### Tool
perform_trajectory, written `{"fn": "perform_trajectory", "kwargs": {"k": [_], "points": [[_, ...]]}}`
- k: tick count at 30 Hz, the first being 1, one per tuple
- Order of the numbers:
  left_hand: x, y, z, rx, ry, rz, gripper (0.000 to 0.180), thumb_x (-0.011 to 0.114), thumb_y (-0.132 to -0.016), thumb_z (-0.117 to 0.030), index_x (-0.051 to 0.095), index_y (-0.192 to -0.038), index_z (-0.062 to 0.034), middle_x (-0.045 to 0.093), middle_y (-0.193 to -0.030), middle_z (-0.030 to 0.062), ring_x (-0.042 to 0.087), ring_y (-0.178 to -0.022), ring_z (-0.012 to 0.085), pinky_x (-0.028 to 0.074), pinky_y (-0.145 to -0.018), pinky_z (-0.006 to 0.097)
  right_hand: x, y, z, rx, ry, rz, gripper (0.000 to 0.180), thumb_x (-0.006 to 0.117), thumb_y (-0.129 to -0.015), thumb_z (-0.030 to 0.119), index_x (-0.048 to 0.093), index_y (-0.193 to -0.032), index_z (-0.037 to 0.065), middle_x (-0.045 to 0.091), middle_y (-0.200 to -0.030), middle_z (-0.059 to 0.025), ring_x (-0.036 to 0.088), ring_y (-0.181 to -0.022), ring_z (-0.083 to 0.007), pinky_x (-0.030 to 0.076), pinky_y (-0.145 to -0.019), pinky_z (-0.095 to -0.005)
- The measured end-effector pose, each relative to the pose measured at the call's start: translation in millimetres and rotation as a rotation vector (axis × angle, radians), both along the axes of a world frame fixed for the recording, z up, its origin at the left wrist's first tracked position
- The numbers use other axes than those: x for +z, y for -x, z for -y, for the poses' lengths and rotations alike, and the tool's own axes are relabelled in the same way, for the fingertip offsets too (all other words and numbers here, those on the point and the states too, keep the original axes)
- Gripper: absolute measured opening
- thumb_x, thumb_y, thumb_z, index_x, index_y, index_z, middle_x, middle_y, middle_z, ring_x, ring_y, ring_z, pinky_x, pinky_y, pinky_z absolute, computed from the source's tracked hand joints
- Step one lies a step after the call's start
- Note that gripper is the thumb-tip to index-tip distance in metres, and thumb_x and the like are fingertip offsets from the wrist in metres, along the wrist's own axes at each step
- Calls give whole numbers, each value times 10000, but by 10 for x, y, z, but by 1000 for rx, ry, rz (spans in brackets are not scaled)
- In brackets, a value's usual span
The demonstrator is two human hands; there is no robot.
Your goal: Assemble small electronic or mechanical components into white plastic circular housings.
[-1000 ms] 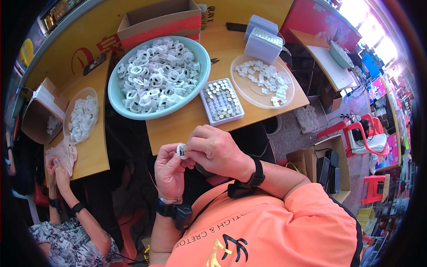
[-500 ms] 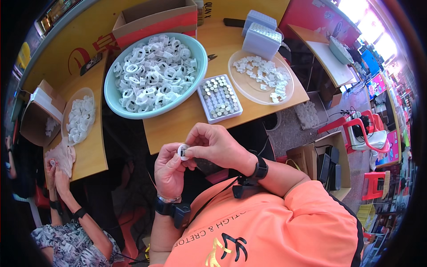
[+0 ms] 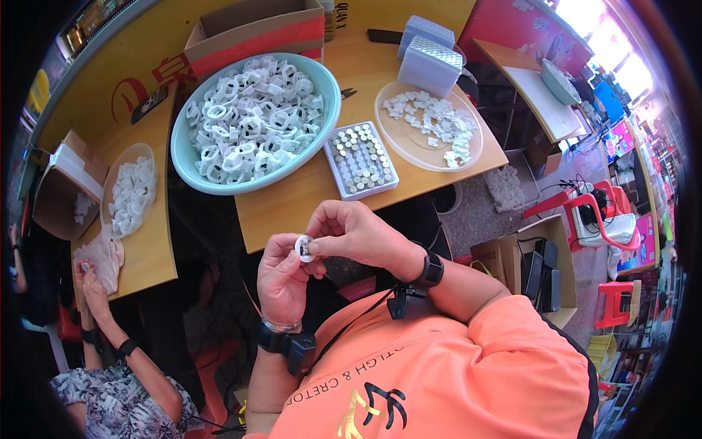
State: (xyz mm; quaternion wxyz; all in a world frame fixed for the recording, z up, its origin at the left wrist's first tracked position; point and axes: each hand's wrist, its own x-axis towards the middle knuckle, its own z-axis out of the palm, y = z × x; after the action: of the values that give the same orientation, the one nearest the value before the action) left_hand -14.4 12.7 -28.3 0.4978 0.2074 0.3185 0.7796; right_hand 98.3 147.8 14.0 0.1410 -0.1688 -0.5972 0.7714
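My left hand (image 3: 282,284) grips a small round white plastic part (image 3: 303,249) with a dark slot in it. The fingers of my right hand (image 3: 352,235) are pressed to the same part, the thumb lying on its face. Both hands are just off the near edge of the wooden table. Beyond them a pale-green basin (image 3: 338,102) is heaped with white ring-shaped plastic parts (image 3: 252,121). Beside it sits a white tray (image 3: 371,193) of small round metal-topped pieces. Right of that, a shallow clear dish (image 3: 411,152) holds small white pieces (image 3: 431,121).
Two stacked-looking plastic boxes (image 3: 431,69) stand behind the dish. An open cardboard box (image 3: 252,36) is behind the basin. At left a co-worker's hands (image 3: 89,282) work by another table. A carton of dark items (image 3: 541,274) and a red chair (image 3: 585,212) are at right.
My hands have shifted slightly right with the white part, which has turned so more of its dark slot shows. The co-worker's hands have moved slightly.
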Motion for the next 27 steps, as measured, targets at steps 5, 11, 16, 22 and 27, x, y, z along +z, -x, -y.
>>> {"fn": "perform_trajectory", "kwargs": {"k": [5, 11, 16, 22, 27], "points": [[2, 5, 5, 13, 10, -81, 211, 550, -925, -129, 549, -1090, 1, 647, -859, 118, 642, -713, 194, 522, -644, 281, -18, 27, 18, -13, 3, 27, 194, 719, -802, 69, 572, -879, -30, 642, -775, -54, 614, -681, -93, 492, -618, -231], [60, -9, 2, 51, 105, -204, 203, 564, -908, -102, 556, -1078, 8, 652, -855, 106, 639, -710, 179, 513, -644, 271, -58, 39, -12, -29, -66, 60, 189, 717, -785, 69, 576, -868, -26, 640, -760, -52, 598, -665, -86, 481, -605, -225], [66, 7, 16, 66, 112, -249, 176, 575, -914, -106, 577, -1048, 7, 652, -885, 88, 646, -723, 165, 519, -648, 258, -31, 65, 25, -12, -127, 99, 163, 690, -809, 75, 574, -884, -11, 643, -786, -43, 601, -720, -77, 485, -645, -225], [-47, 206, 33, 184, 2, 78, 178, 517, -944, -137, 523, -1078, -20, 639, -870, 121, 642, -696, 192, 509, -616, 273, 296, 106, -182, -40, -563, 139, 151, 648, -844, 89, 636, -956, -11, 659, -845, -25, 611, -798, -83, 491, -710, -241], [-46, 357, 92, 202, -105, 163, 189, 498, -953, -161, 518, -1080, -23, 627, -860, 126, 624, -696, 220, 491, -626, 314, 738, 343, -510, -267, -1053, 81, 153, 609, -794, 137, 676, -881, 30, 678, -835, -141, 655, -752, -295, 507, -698, -374]]}}
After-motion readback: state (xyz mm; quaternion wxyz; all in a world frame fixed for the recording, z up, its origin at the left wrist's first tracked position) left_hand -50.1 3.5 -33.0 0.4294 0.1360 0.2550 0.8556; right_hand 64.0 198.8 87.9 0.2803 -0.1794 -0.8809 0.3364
